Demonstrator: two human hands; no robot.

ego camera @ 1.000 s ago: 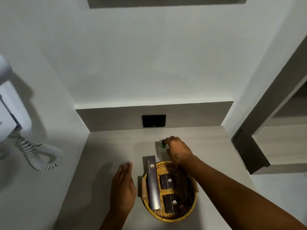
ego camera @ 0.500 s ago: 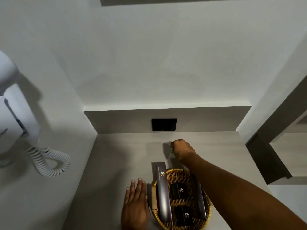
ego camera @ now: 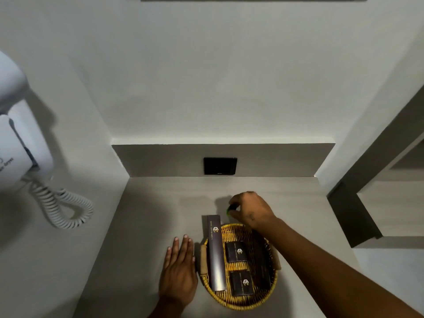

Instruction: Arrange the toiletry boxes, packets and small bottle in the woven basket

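Note:
A round woven basket (ego camera: 238, 301) sits on the grey counter near me. Inside lie a long dark box (ego camera: 216, 253) along its left side, two small dark boxes (ego camera: 237, 251) (ego camera: 243, 283) in the middle, and another long dark box (ego camera: 263, 265) under my right forearm. My right hand (ego camera: 252, 211) is just beyond the basket's far rim, fingers closed around a small green bottle (ego camera: 229, 210), of which only a sliver shows. My left hand (ego camera: 180, 269) rests flat on the counter, fingers apart, beside the basket's left handle.
A black wall socket (ego camera: 220, 165) is set in the grey backsplash. A white wall-mounted hair dryer (ego camera: 16, 134) with a coiled cord (ego camera: 66, 210) hangs on the left wall. White walls close the counter (ego camera: 149, 214) on both sides; a dark-framed mirror (ego camera: 376, 180) is on the right.
My right hand stays closed on the green bottle behind the basket and has drawn slightly toward the rim. My left hand has settled flat beside the basket's left side.

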